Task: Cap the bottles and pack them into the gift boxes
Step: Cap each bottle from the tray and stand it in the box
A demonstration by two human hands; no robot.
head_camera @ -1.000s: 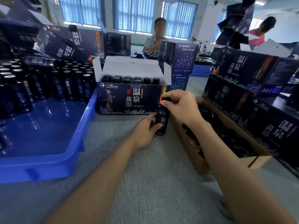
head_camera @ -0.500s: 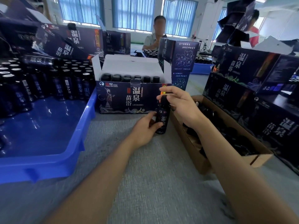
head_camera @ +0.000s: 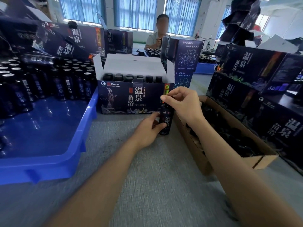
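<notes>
One bottle (head_camera: pixel 166 119) is being worked at centre.

- Far left: the blue tray (head_camera: pixel 88 125) is carrying a crowd of uncapped bottles (head_camera: pixel 70 82) at its far side.
- Right of the tray: the open gift box (head_camera: pixel 131 99) is standing with its flaps up and rows of capped tops showing inside.
- Just near of that box's right end, the bottle is standing upright on the grey table (head_camera: pixel 147 185), long axis vertical.
- The left hand (head_camera: pixel 148 130) is gripping the bottle's lower body, fingers curled round it.
- The right hand (head_camera: pixel 183 104) is pinching the bottle's top from above. The cap is hiding under the fingers, so I cannot tell how well it is seated.
- Both hands are touching the bottle. The box opening is lying far and left of it, over the near wall.
- Judgement: capping is probably finishing, and a straight lift is coming next.
- The bottle is looking slim, dark and glossy, with white characters on the label.
- Right: the brown carton (head_camera: pixel 201 163) is holding loose dark caps.
</notes>
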